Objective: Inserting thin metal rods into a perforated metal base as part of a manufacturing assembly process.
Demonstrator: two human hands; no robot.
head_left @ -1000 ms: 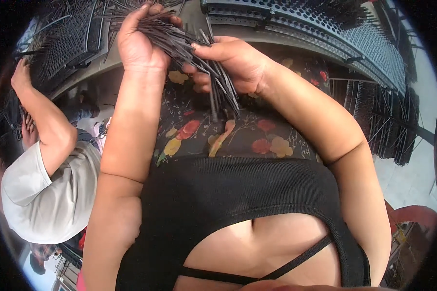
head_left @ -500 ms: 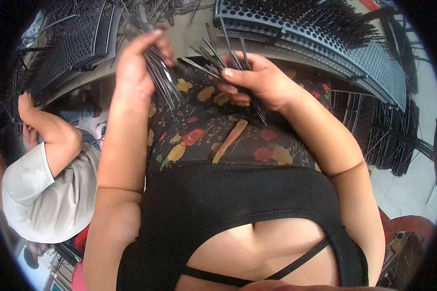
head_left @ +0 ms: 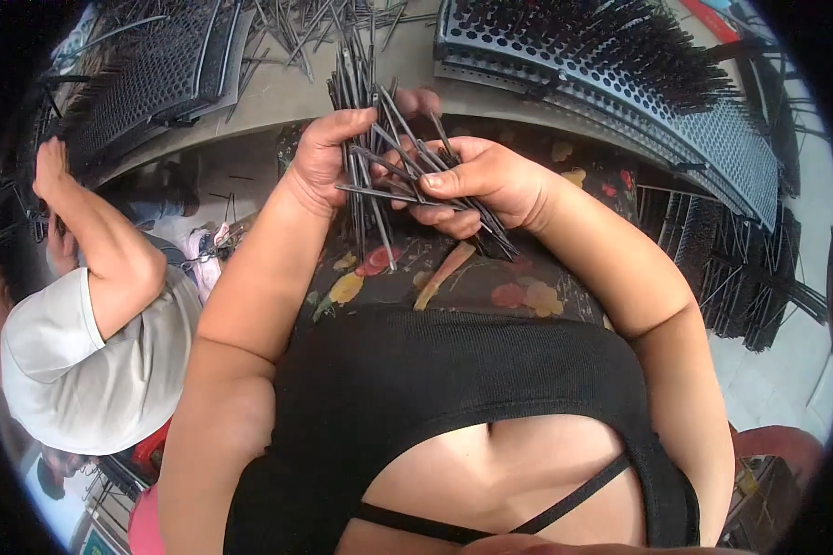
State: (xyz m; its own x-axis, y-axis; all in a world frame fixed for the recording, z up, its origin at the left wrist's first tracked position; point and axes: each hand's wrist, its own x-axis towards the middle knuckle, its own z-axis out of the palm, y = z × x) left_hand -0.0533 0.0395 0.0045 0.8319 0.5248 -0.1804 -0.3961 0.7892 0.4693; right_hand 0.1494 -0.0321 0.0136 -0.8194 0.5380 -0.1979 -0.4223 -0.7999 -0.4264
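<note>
In front of my lap, my left hand point(head_left: 322, 155) is closed round an upright bundle of thin dark rods point(head_left: 355, 79). Close beside it, my right hand point(head_left: 492, 181) grips a second bundle of thin dark rods point(head_left: 413, 168), its thumb pressed on top. These rods fan out at several angles, and some cross in front of the left bundle. Most fingers of my left hand are hidden behind the rods. Below lies the dark flowered cloth point(head_left: 347, 289) over my lap.
Loose rods point(head_left: 296, 32) are strewn on the table point(head_left: 278, 92). A perforated metal rack point(head_left: 565, 79) full of dark rods stands at the far right, another perforated rack point(head_left: 153, 79) at the far left. A co-worker in a grey shirt point(head_left: 111, 361) sits to my left.
My left hand has moved right and slightly down with its bundle, up against the rods in my right hand. My right hand stays nearly in place. The co-worker's arm has shifted slightly.
</note>
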